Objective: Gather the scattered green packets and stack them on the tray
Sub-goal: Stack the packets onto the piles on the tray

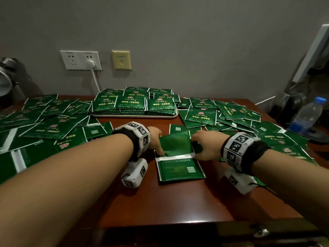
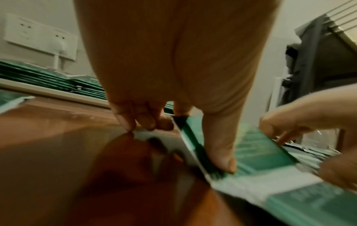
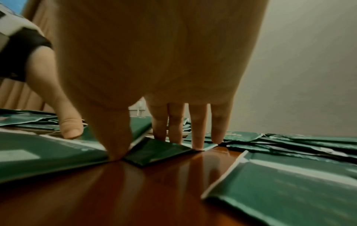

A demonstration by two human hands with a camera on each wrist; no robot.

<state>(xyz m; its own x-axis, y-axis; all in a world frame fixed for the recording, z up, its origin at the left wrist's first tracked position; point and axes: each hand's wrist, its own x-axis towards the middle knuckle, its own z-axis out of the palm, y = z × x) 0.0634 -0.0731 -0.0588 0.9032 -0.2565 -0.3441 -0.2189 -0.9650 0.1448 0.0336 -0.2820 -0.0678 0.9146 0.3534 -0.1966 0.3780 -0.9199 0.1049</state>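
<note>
Between my hands a green packet (image 1: pixel 175 142) stands tilted up off the table, above another green packet (image 1: pixel 179 169) lying flat, back side up. My left hand (image 1: pixel 160 148) pinches the tilted packet's left edge: in the left wrist view the thumb (image 2: pixel 222 152) lies on its face with a finger behind. My right hand (image 1: pixel 197 145) is at its right edge, with the thumb down and straight fingers (image 3: pixel 197 130) touching packets on the table. The white tray (image 1: pixel 135 116) at the back holds neat packet stacks (image 1: pixel 130 103).
Loose green packets cover the table on the left (image 1: pixel 44 125) and on the right (image 1: pixel 231 113). A water bottle (image 1: pixel 308 116) stands at the far right and a lamp (image 1: pixel 5 79) at the far left. A wall socket with a plugged cord (image 1: pixel 81 60) is behind the tray.
</note>
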